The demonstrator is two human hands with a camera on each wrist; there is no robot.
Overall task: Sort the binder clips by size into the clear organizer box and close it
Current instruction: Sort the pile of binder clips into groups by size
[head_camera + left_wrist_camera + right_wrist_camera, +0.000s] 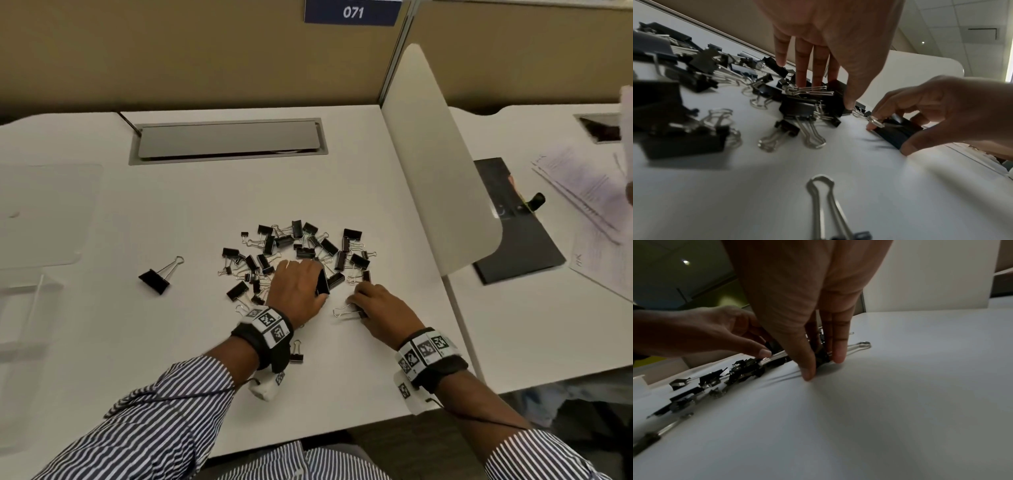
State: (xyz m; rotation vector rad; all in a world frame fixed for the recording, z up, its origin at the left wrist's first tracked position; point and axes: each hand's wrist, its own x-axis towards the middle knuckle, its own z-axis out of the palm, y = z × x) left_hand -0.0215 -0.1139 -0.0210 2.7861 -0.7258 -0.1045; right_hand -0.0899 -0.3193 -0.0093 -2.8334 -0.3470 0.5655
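Both hands are working at the near edge of the clip pile point(294, 260) on the tabletop point(342, 377). The left hand point(298, 286) is pinching one large clip; the right hand point(380, 308) is pinching another. The organizer box point(44, 219) is lying open well to the left, nearer the left hand.

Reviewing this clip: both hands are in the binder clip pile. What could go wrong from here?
1. The right hand pinches a large clip flat on the desk; its grip looks shallow, so it may slip.
2. The left hand works inside the tangled pile; interlocked wire handles could drag extra clips along.
3. The clear organizer box sits far left, so sizes may get mixed on the way.
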